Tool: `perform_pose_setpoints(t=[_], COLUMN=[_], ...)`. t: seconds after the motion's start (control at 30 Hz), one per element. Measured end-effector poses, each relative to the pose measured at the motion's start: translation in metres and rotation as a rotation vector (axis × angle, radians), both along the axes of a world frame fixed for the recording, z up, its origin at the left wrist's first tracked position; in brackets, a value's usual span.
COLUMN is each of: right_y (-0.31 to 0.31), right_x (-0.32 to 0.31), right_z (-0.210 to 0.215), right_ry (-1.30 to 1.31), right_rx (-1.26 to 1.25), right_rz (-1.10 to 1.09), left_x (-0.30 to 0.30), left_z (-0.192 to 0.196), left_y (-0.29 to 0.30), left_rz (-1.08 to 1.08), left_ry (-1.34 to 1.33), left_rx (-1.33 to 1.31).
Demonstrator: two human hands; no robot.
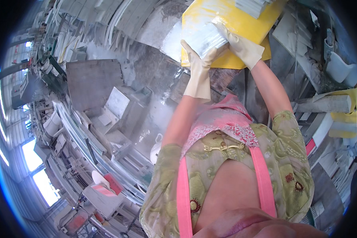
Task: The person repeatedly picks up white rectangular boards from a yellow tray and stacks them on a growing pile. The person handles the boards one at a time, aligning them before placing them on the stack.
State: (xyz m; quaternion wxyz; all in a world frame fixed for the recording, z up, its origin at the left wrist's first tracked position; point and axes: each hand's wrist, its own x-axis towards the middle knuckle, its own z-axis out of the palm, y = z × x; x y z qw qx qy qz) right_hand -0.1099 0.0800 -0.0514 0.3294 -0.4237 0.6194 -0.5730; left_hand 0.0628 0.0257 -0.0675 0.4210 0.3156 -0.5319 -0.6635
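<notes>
Both hands wear cream rubber gloves and reach out over a yellow sheet (pixel 200 16) at the top of the view. Between them is a bundle of pale grey, shiny strips (pixel 207 39), pressed close together; their material cannot be made out. My left hand (pixel 201 63) grips the bundle's near left side, thumb raised along its edge. On the far right side, my right hand (pixel 240 44) is closed around it, with some fingers hidden. A second stack of pale strips (pixel 252 6) lies farther back on the yellow sheet.
At left stand a large worn brown board (pixel 93 84) and a pale slab (pixel 117 102) leaning near the wet grey floor. Long pale strips (pixel 77 131) run along the left. A white cylinder (pixel 325 104) and a white plastic container (pixel 339 67) are at right.
</notes>
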Motion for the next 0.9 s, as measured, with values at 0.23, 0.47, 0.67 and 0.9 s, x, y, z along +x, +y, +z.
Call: perform_pose_setpoints(t=[0.23,0.47,0.67,0.9], right_y=[0.002,-0.020,-0.007,0.001], right_x=[0.013,-0.001,0.008,0.045], right_z=[0.008,-0.042,-0.038,-0.018], right_ry=[0.111,-0.022,0.161,-0.637], right_rx=[0.038,-0.018,-0.105,-0.190], right_rz=[0.002,0.090,0.044,-0.368], left_x=[0.033,-0.030,-0.038,-0.027], left_z=[0.080,0.145,0.144,0.120], left_y=[-0.037,-0.049,-0.042,-0.090], left_rz=[-0.188,-0.739,-0.656,-0.640], left_ry=[-1.122,-1.575,-1.573,-1.366], left_rx=[-0.457,-1.128,-0.928,-0.761])
